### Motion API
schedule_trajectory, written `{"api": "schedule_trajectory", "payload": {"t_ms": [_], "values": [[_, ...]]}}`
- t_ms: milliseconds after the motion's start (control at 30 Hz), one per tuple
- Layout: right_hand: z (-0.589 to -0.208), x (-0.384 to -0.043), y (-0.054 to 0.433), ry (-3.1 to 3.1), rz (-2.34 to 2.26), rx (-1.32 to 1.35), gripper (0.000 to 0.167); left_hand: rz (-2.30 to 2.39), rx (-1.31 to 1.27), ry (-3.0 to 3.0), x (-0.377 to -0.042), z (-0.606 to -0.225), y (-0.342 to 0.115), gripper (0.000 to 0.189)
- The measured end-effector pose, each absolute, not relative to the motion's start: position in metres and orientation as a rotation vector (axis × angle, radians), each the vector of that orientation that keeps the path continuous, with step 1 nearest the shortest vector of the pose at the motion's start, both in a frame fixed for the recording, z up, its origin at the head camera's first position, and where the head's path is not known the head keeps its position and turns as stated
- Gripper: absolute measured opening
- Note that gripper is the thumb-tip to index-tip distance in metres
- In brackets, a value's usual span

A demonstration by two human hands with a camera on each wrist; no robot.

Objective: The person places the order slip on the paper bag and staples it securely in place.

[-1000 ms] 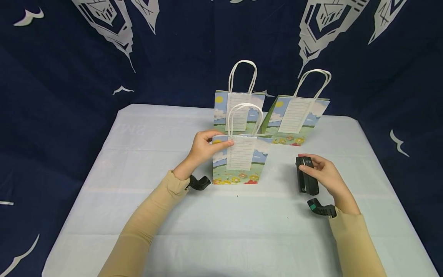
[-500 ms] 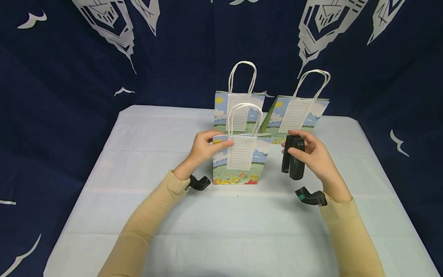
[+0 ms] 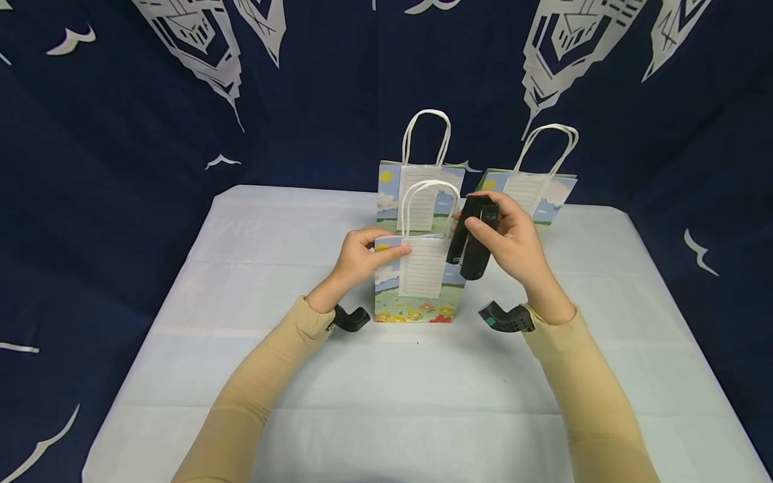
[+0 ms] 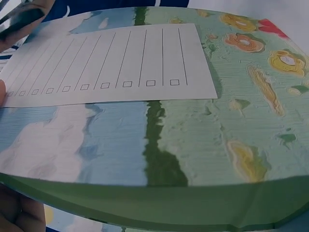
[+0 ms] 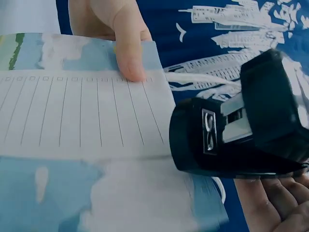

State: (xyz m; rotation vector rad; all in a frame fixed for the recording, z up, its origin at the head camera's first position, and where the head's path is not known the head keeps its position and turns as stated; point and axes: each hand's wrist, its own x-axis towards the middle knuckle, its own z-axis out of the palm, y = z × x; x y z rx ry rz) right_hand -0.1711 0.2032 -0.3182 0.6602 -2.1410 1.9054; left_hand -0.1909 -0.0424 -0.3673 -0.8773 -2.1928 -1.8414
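Note:
In the head view my left hand [image 3: 361, 260] pinches the top left edge of a small paper gift bag [image 3: 395, 308] with a flower-meadow print and white cord handles. Its thumb lies on a lined checklist sheet [image 3: 421, 268] on the bag's front; the fingers go behind. My right hand [image 3: 516, 243] grips a black stapler [image 3: 476, 251], which overlaps the bag's upper right side. In the right wrist view the open stapler mouth [image 5: 231, 123] faces the bag's top edge, close to the end of the sheet. The left wrist view shows the sheet [image 4: 120, 65] lying along the bag's face.
Two more such bags with lined sheets stand behind, one at the back left [image 3: 389, 201] and one at the back right [image 3: 552, 206], partly covered by my right hand. They stand on a white-covered table [image 3: 386, 416]. A dark blue printed cloth [image 3: 326, 100] hangs beyond.
My right hand has lifted the stapler and carried it left and away from me, up to the front bag's top right. The left hand keeps its pinch on the bag.

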Motion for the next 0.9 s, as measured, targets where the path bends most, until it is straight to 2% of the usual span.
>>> {"api": "schedule_trajectory", "payload": {"t_ms": [267,367,567,767,900], "values": [[-0.317,-0.178,0.184,-1.978,1.862,0.74,0.023,-1.865,-0.867,-2.168,-0.21,-0.395,-0.04,0.013],[-0.314,-0.181,0.178,-1.956,1.766,0.778,0.029,-1.854,-0.875,-2.155,-0.211,-0.396,-0.04,0.014],[-0.31,-0.19,0.168,-2.016,1.486,0.858,0.048,-1.828,-0.871,-2.175,-0.195,-0.369,-0.04,0.011],[-0.31,-0.194,0.161,-2.111,1.329,0.83,0.038,-1.82,-0.883,-2.175,-0.19,-0.364,-0.04,0.012],[-0.31,-0.193,0.159,-2.157,1.252,0.831,0.038,-1.813,-0.892,-2.161,-0.191,-0.365,-0.04,0.012]]}}
